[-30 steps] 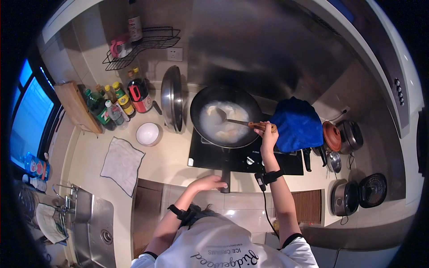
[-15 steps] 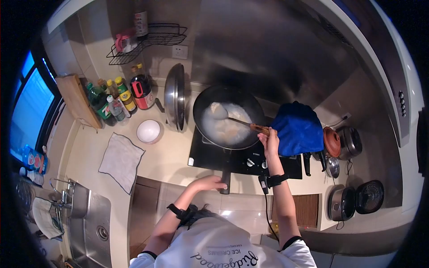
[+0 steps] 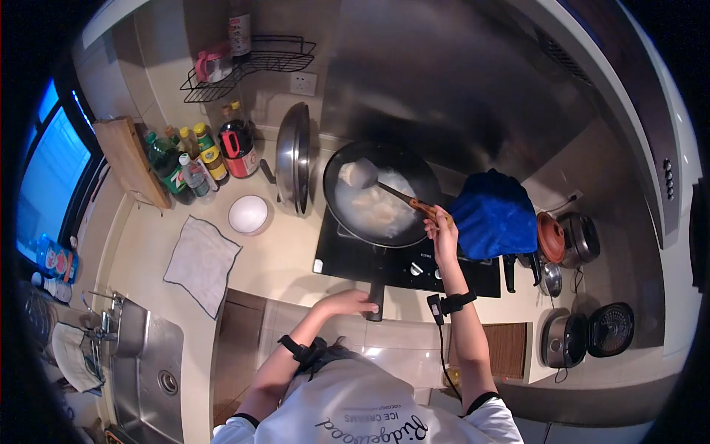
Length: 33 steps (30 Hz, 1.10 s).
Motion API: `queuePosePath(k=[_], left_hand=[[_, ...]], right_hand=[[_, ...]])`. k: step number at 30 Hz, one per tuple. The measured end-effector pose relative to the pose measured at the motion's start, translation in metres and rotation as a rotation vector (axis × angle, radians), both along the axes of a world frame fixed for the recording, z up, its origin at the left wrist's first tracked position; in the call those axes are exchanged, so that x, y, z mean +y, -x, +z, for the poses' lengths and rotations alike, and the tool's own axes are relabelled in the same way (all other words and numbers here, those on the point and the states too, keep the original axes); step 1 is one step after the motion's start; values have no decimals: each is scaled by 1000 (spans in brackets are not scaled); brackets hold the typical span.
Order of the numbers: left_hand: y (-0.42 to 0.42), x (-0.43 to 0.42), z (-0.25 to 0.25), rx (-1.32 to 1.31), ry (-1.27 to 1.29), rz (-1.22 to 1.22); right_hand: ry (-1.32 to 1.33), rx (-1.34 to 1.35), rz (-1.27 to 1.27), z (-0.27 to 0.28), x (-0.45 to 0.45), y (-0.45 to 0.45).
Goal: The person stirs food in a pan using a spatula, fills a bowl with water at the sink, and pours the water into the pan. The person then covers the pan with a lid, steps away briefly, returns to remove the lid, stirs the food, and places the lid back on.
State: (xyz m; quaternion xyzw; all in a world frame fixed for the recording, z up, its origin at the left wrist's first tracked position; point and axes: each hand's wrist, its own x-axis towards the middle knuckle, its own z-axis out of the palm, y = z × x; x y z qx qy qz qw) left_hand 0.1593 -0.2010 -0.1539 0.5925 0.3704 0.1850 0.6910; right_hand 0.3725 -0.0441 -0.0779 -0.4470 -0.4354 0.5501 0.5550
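A dark wok (image 3: 423, 164) on the stove holds cloudy white liquid with pale, soft-looking pieces in it. My right hand (image 3: 444, 240) is closed around the wooden handle of a ladle (image 3: 361, 175). The ladle's bowl is over the upper left part of the wok, close to a pale piece near the wall; whether they touch is unclear. My left hand (image 3: 346, 303) grips the end of the wok's long handle (image 3: 376, 285), with part of its fingers hidden behind it.
The black gas stove (image 3: 399, 270) lies under the wok, with a blue cloth (image 3: 494, 211) over something at right. A metal lid (image 3: 293, 159) stands upright to the left. Nearby are a white bowl (image 3: 248, 213), a grey cloth (image 3: 203, 263), several bottles (image 3: 211, 155) and a sink (image 3: 148, 370).
The ladle's bowl has risen slightly and tilted, now showing its rounded underside more. My right hand has shifted a little lower. My left hand stays at the wok's handle.
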Motion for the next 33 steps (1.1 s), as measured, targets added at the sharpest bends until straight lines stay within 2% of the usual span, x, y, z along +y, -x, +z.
queuePosePath(k=[7,12,18,23,27,33], left_hand=[[2,2,1,38,-55,-27],[-1,5,-18,6,-68,-28],[2,3,5,34,-47,-35],[1,4,-6,2,-7,-37],[0,5,-13,-27,9,-32],[0,7,-13,-8,8,-52]], right_hand=[[-20,-17,14,11,-23,-2],[-16,-4,-2,12,-45,-11],[-85,-9,-105,23,-67,-21],[-200,-6,-245,29,-78,-33],[-222,50,-219,44,-91,-41],[-302,-91,-172,45,-112,-49]])
